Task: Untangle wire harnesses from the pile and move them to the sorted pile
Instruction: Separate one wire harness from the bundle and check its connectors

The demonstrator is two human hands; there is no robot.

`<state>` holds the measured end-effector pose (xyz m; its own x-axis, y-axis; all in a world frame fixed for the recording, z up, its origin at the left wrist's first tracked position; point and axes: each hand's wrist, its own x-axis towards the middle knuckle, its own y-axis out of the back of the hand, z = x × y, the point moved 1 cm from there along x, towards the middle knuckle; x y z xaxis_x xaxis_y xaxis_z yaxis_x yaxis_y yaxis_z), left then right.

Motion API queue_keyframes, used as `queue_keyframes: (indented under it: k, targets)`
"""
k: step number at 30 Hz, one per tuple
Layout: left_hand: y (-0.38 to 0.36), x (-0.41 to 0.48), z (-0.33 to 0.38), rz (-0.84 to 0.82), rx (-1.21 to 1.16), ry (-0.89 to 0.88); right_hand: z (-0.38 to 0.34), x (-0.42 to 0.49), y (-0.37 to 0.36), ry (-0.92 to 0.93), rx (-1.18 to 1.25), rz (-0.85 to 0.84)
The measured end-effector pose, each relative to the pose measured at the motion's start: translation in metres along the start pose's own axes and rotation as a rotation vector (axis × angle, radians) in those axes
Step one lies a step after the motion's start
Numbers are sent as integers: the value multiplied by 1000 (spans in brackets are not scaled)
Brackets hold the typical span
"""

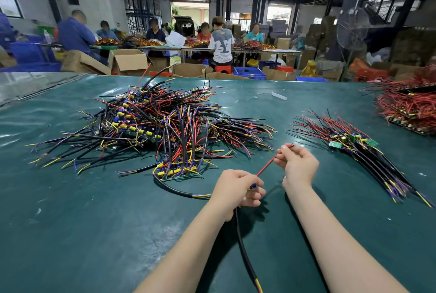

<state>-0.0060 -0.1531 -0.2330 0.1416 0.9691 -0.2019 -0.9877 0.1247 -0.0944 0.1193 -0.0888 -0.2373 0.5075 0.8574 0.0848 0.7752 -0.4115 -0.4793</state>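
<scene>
A big tangled pile of wire harnesses [162, 125], black, red, yellow and blue, lies on the green table mat [94, 222] ahead and to the left. The sorted pile [354, 144] lies to the right, its wires laid parallel with small green boards. My left hand [238, 190] grips one wire harness at its board end. Its black cable [245, 252] hangs down toward me. My right hand [296, 165] pinches the harness's red wire [266, 165], stretched taut between both hands above the mat.
A loose harness with a green board [179, 172] lies just ahead of my left hand. Another heap of red-wired boards [410, 108] sits at the far right edge. A white scrap [279, 95] lies mid-table. Other workers sit at tables behind.
</scene>
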Motion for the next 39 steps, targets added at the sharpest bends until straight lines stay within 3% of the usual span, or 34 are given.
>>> queue_keyframes:
  k: [2,6,9,11,15,18,24,28,34,37,39]
  targets:
    - [0,0,1,-4,-7,4,-3,2,2,-77,105,5]
    - [3,-1,1,-4,-60,-14,-6,4,4,-426,486,-42]
    - [6,-1,1,83,-185,-62,-7,4,5,-474,570,-84]
    - [6,0,0,158,-290,-88,-8,1,6,-488,477,-175]
    - [5,0,-2,231,-346,-129,-2,-23,-8,-450,-62,-560]
    - [6,1,-3,254,-366,-124,5,-43,-19,-414,-128,-673]
    - [6,2,-2,209,-339,-102,3,-43,-20,-211,-202,-514]
    - [7,-2,-4,133,-259,-87,2,-29,-13,-132,-212,-296]
    - [10,-2,-5,0,-85,-36,1,-9,1,-207,1,-46]
    - [9,-1,-7,-41,-17,-53,-2,-2,7,-309,91,-24]
    - [12,-2,-8,-94,-92,-63,-5,2,11,-336,79,-36]
